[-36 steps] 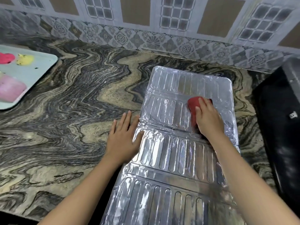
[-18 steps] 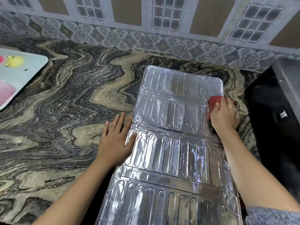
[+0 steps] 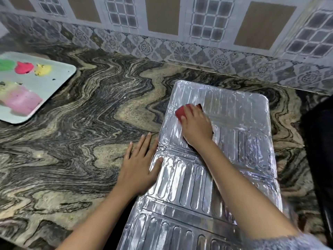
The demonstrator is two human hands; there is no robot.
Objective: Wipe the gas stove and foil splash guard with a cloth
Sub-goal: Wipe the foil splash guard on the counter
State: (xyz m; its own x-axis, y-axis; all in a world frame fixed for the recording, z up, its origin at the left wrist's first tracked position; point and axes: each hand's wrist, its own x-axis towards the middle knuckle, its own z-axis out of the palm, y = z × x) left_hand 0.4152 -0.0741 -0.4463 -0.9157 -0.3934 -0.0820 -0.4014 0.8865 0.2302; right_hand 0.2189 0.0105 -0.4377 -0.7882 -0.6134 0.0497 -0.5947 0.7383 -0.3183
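The foil guard [image 3: 225, 168] lies flat on the marbled counter [image 3: 81, 141], unfolded in ribbed panels. The right hand [image 3: 196, 127] presses a red cloth [image 3: 181, 111] onto the guard's far left part – fingers curled over it, the cloth peeking out at the fingertips. The left hand [image 3: 140, 165] lies flat and spread on the counter, holding nothing, thumb resting on the guard's left edge. A tray [image 3: 59, 78] (coloured lumps on it) sits far left – a dark stove [image 3: 319, 141] edges in at right.
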